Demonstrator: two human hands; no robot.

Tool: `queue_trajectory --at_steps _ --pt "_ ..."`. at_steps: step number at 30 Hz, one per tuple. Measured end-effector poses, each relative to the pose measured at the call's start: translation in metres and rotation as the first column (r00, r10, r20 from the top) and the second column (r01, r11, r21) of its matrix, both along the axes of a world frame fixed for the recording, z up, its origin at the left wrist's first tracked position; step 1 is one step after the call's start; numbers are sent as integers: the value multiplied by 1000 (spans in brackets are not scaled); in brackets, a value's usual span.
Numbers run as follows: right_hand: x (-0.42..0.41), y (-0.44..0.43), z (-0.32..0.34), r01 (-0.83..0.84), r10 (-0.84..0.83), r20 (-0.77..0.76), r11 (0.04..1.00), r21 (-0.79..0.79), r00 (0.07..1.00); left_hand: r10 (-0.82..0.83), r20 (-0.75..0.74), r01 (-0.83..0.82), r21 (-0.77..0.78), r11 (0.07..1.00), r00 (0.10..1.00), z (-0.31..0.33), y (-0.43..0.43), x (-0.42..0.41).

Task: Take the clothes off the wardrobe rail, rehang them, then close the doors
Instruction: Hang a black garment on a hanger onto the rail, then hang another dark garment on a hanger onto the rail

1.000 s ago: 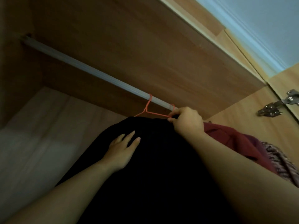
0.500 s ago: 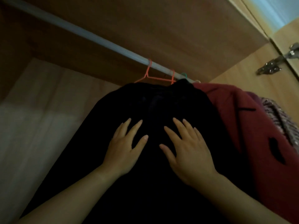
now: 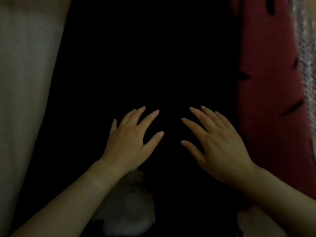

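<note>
Both hands have slid lower: left hand (image 3: 130,142) and right hand (image 3: 217,147) lie released, seemingly smoothing the rehung black garment (image 3: 153,57); remaining clothes next.

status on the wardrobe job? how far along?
Looks done: the black garment hangs beside a red one, with a patterned one at the right edge. In hand: left hand and right hand lie open and flat on the black cloth, gripping nothing. Left: closing the doors; neither doors nor rail are in view, so other rehanging can't be judged.
</note>
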State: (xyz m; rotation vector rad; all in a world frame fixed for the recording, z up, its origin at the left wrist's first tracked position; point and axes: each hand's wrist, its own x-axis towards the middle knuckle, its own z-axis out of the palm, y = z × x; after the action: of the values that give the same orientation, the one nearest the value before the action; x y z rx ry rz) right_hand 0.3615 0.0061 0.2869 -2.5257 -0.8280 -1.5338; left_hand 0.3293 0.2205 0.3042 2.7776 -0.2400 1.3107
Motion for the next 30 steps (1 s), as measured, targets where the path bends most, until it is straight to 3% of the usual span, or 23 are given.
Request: queue_trajectory --at_steps 4,7,10,18,25,30 --pt "-28 -27 -72 -60 60 -115 998 0 992 -39 -180 36 -19 999 983 -67 -22 -30" --pt "-54 -51 -132 -85 121 -252 985 151 960 -126 -373 95 -103 990 919 -122 -45 -52" --pt "-85 -82 -195 14 100 -400 962 273 911 -164 -446 95 -171 981 880 -180 -75 -75" --pt "-221 -197 -325 347 -146 -753 930 116 642 -296 -688 179 -239 954 663 -301 -201 -162" --pt "-404 -329 -374 705 -293 -891 708 41 346 -432 -839 458 -258 851 331 -373 -370 -268" --pt "-535 -417 -382 882 -388 -898 471 -2 206 -597 -785 708 -327 626 166 -391 -498 -340"
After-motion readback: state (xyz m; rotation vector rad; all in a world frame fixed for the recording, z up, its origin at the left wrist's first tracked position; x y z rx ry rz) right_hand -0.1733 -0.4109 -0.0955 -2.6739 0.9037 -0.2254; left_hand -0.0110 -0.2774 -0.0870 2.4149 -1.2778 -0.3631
